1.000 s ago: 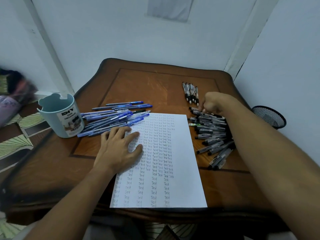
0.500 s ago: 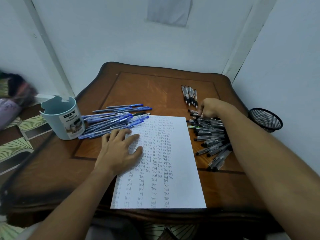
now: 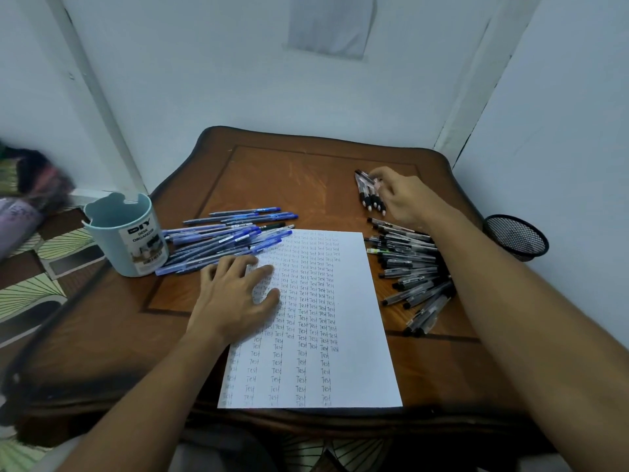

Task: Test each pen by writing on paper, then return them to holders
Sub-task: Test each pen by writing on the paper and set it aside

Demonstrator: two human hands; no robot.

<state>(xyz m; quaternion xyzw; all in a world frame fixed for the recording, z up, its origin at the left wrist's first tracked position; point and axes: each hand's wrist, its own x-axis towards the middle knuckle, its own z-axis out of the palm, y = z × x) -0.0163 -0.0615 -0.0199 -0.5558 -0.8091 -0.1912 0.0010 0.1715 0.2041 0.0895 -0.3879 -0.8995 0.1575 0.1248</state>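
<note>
A white paper sheet (image 3: 350,335) covered in rows of the written word "Test" lies in the middle of the wooden table (image 3: 292,175). My left hand (image 3: 235,298) rests flat on the sheet's left edge, fingers spread. A heap of blue pens (image 3: 224,240) lies left of the sheet, and a heap of black pens (image 3: 412,270) lies right of it. At the back right, my right hand (image 3: 398,195) reaches over a small row of black pens (image 3: 369,195), and its curled fingertips pinch one black pen (image 3: 362,174) at the row's far end.
A light blue desk organiser cup (image 3: 126,233) stands at the table's left edge beside the blue pens. A black mesh holder (image 3: 515,236) sits off the table's right edge by the wall. Walls close in behind and to the right.
My right hand has moved from the black pen heap back to the small row of black pens. The left hand has stayed on the paper.
</note>
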